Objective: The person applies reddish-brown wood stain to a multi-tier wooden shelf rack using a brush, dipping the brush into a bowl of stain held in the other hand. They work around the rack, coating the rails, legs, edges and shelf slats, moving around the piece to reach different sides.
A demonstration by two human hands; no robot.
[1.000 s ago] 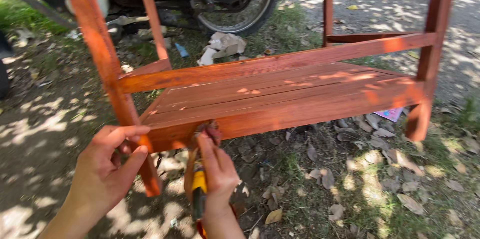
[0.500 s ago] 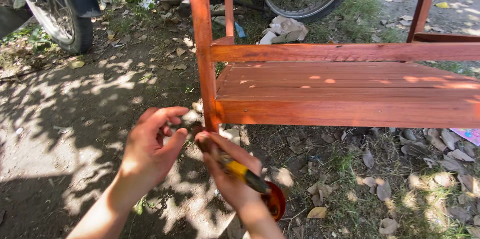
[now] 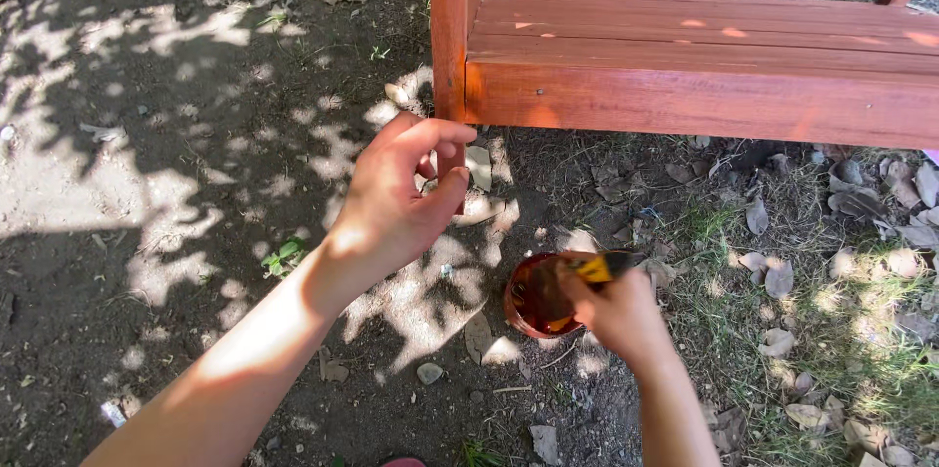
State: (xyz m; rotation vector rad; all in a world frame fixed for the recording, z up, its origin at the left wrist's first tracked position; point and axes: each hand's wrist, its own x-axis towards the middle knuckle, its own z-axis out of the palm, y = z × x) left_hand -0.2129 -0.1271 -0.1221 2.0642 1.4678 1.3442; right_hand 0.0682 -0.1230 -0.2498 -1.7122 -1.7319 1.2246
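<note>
Gripping a yellow-handled brush (image 3: pixel 599 266) over a jar (image 3: pixel 533 296), right hand (image 3: pixel 614 312) stays low; left hand (image 3: pixel 396 198) hovers half-open, empty

The right hand (image 3: pixel 614 311) hides the brush (image 3: pixel 599 267) tip inside the red tin (image 3: pixel 533 299), and the wooden shelf (image 3: pixel 704 66) is cut off at twelve and three o'clock.

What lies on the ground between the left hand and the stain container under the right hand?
In the head view, only dirt, dappled shadow and small debris separate the left hand from the container.
</note>
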